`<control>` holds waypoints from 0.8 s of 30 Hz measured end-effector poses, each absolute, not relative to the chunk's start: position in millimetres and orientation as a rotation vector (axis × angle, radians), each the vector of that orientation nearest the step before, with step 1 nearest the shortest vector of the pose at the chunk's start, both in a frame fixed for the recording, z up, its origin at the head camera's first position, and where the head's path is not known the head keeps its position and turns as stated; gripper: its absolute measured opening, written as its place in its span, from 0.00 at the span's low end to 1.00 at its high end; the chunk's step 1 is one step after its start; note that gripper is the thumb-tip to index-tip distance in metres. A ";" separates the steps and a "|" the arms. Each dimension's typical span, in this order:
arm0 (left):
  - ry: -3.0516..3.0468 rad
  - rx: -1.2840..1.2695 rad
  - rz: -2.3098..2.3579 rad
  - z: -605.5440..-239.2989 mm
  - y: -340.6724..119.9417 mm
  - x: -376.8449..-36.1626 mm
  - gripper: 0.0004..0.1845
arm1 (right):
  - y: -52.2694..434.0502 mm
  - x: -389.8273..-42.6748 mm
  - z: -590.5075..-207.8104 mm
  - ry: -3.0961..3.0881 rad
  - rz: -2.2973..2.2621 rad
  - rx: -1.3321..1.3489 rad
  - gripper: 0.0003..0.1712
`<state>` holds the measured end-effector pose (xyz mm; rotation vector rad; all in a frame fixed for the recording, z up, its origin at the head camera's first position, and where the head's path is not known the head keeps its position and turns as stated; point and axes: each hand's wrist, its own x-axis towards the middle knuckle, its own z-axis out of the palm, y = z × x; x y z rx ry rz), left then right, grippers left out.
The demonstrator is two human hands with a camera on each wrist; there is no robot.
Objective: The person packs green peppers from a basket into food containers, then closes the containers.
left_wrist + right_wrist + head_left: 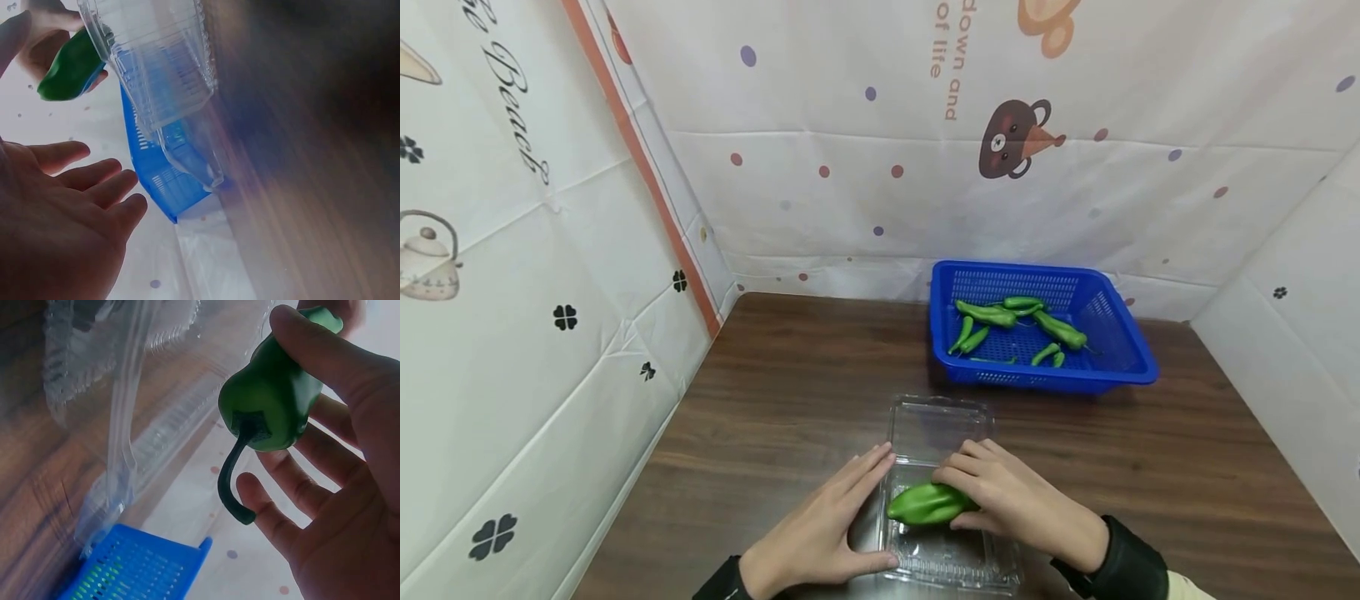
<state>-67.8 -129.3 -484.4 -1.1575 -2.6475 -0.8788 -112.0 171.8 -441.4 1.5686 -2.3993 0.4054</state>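
A large green pepper (927, 505) is gripped by my right hand (1011, 496) over the base of a clear plastic clamshell box (946, 560). In the right wrist view the pepper's dark curved stem (232, 481) points toward the palm side, with the thumb on one side and fingers on the other. The box's lid (942, 427) is folded open on the far side. My left hand (831, 521) lies at the box's left edge, fingers straight and thumb spread. In the left wrist view its palm (62, 212) shows nothing held.
Behind the box stands a blue plastic basket (1131, 367) with several green peppers (1060, 330) of mixed sizes inside. The brown wooden table (760, 400) meets a white printed sheet (820, 217) at the back and both sides.
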 end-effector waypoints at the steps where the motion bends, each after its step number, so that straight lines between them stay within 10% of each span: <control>1: -2.650 -1.158 -0.877 -484.9 -129.3 -67.2 0.58 | 171.4 -111.4 -442.3 -2.404 0.402 1.571 0.34; 24: -2.768 -1.150 -0.941 -498.3 -129.3 -59.9 0.55 | 163.5 -102.7 -453.1 -2.501 0.352 1.649 0.31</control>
